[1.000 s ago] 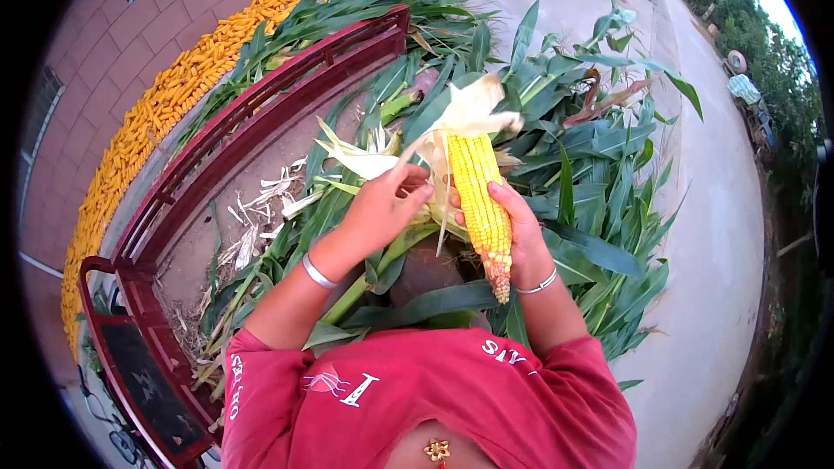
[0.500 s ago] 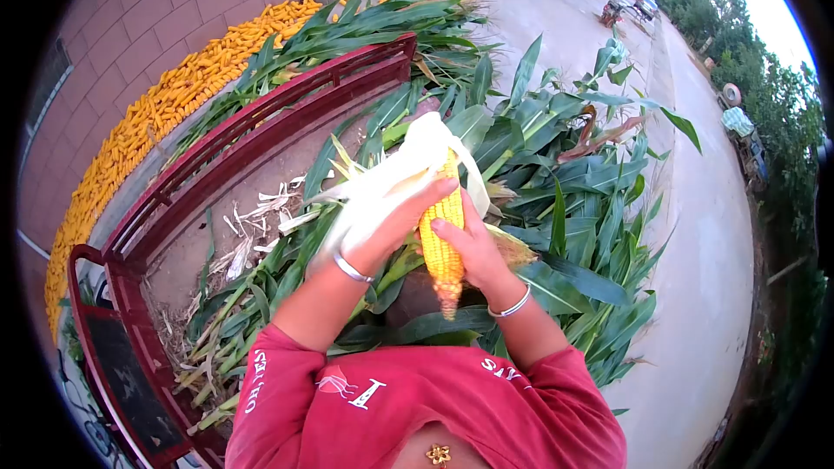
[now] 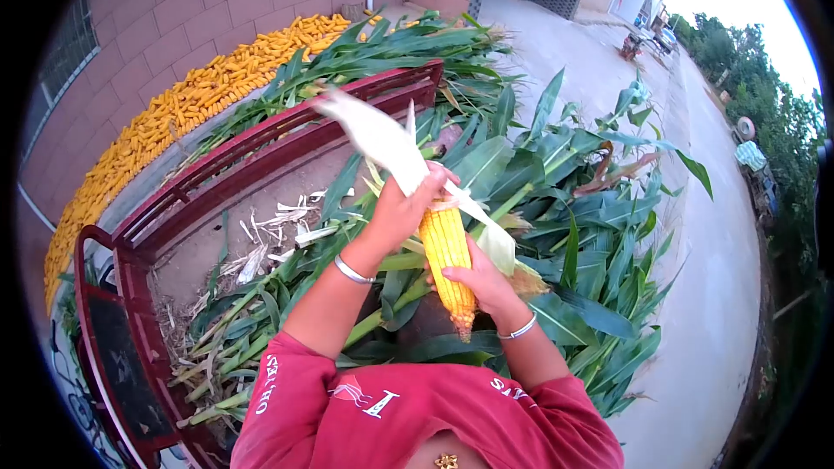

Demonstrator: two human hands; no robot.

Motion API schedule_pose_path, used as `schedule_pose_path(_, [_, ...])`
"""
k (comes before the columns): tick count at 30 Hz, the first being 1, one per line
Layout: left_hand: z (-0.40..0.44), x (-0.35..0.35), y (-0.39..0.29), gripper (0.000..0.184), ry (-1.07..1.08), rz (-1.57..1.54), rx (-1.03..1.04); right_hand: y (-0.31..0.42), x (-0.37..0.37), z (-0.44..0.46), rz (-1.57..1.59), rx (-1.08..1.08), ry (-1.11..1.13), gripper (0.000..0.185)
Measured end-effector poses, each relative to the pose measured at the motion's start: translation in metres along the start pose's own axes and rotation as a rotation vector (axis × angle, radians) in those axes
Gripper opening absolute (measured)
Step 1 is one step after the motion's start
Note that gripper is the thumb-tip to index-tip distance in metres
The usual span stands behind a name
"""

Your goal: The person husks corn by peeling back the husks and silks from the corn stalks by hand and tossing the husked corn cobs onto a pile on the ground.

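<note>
A yellow ear of corn (image 3: 446, 252) hangs tip down in front of my chest, its kernels bare. Pale husk leaves (image 3: 372, 141) are peeled back past its upper end, one strip flung toward the upper left and another (image 3: 486, 230) draping to the right. My left hand (image 3: 410, 208) is closed round the husk at the butt of the ear. Lower down, my right hand (image 3: 482, 282) wraps the cob from the right side, thumb across the kernels. Its other fingers are mostly hidden behind the ear.
Green corn stalks (image 3: 573, 208) lie heaped under and around my arms. A red cart with a side rail (image 3: 287, 135) holds them, with dry husk scraps (image 3: 261, 239) on its bed. Husked ears (image 3: 187, 108) are piled along the brick wall. A concrete road (image 3: 704, 295) runs at right.
My left hand has shifted up to the butt of the ear, and the husk has swung up and left. More of the kernels now show. My right hand still holds the cob.
</note>
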State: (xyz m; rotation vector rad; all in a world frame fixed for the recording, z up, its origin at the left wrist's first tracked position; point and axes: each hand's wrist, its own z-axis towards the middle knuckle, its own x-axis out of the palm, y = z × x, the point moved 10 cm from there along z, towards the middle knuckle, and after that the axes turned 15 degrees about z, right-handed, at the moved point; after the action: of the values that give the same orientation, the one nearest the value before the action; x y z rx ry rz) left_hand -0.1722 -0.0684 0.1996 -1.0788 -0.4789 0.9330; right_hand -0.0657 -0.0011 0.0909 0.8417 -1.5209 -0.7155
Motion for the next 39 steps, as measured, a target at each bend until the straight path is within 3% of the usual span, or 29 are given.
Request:
schedule_pose_path(1, [0.001, 0.001, 0.006, 0.03, 0.019, -0.037, -0.144, 0.003, 0.002, -0.003, -0.077, -0.014, 0.004, 0.079])
schedule_pose_path(2, [0.003, -0.001, 0.007, 0.03, 0.01, -0.032, -0.143, -0.001, 0.004, -0.002, -0.078, -0.011, 0.013, 0.079])
schedule_pose_path(4, [0.005, 0.006, 0.027, 0.037, 0.055, -0.294, -0.344, 0.023, 0.007, -0.003, -0.508, -0.339, -0.044, 0.077])
schedule_pose_path(8, [0.013, 0.01, 0.033, 0.043, 0.031, -0.351, -0.427, 0.021, 0.024, -0.008, -0.481, -0.394, -0.176, 0.088])
schedule_pose_path(10, [0.014, 0.014, 0.019, 0.043, 0.054, -0.307, -0.395, 0.009, 0.019, 0.0, -0.405, -0.36, -0.167, 0.085])
schedule_pose_path(14, [0.016, 0.012, 0.002, 0.041, 0.062, -0.527, -0.226, 0.001, 0.013, 0.013, -0.114, -0.3, -0.107, 0.071])
schedule_pose_path(16, [0.022, -0.009, 0.005, 0.04, -0.169, -0.685, -0.187, 0.004, 0.012, 0.021, -0.053, -0.287, -0.086, 0.065])
schedule_pose_path(18, [0.03, -0.02, -0.002, 0.04, -0.209, -0.798, -0.079, -0.003, 0.026, 0.031, 0.216, -0.183, 0.096, 0.058])
schedule_pose_path(21, [0.047, -0.031, 0.02, 0.038, -0.252, -1.101, -0.131, -0.017, 0.047, 0.043, 0.647, -0.117, 0.203, 0.054])
schedule_pose_path(23, [0.052, -0.034, 0.024, 0.038, -0.323, -1.106, -0.187, -0.011, 0.062, 0.044, 0.836, -0.094, 0.281, 0.056])
schedule_pose_path(26, [0.049, -0.035, 0.009, 0.041, -0.248, -1.113, -0.139, -0.008, 0.052, 0.049, 0.742, -0.113, 0.281, 0.06])
schedule_pose_path(28, [0.037, -0.04, -0.004, 0.04, -0.274, -1.023, -0.156, 0.002, 0.018, 0.054, 0.1, -0.295, 0.132, 0.065])
schedule_pose_path(30, [0.026, -0.059, -0.006, 0.036, -0.343, -0.838, -0.034, 0.017, 0.008, 0.051, -0.005, -0.393, 0.08, 0.067])
schedule_pose_path(32, [0.004, -0.07, 0.007, 0.034, -0.46, -0.51, -0.1, 0.048, 0.008, 0.035, -0.319, -0.617, -0.048, 0.068])
schedule_pose_path(33, [-0.006, -0.071, 0.012, 0.034, -0.46, -0.512, -0.103, 0.047, 0.001, 0.037, -0.343, -0.564, -0.066, 0.072])
schedule_pose_path(35, [-0.026, -0.062, 0.049, 0.038, -0.339, -0.245, -0.43, 0.058, 0.004, 0.032, -0.435, -0.6, -0.064, 0.075])
schedule_pose_path(36, [-0.029, -0.065, 0.056, 0.038, -0.344, -0.246, -0.435, 0.064, 0.007, 0.028, -0.527, -0.636, -0.057, 0.078])
schedule_pose_path(38, [-0.033, -0.038, 0.073, 0.045, -0.027, -0.174, -0.567, 0.071, 0.005, 0.027, -0.669, -0.651, -0.063, 0.079])
schedule_pose_path(39, [-0.026, -0.02, 0.05, 0.051, 0.062, -0.399, -0.465, 0.073, 0.017, 0.026, -0.757, -0.629, -0.005, 0.079])
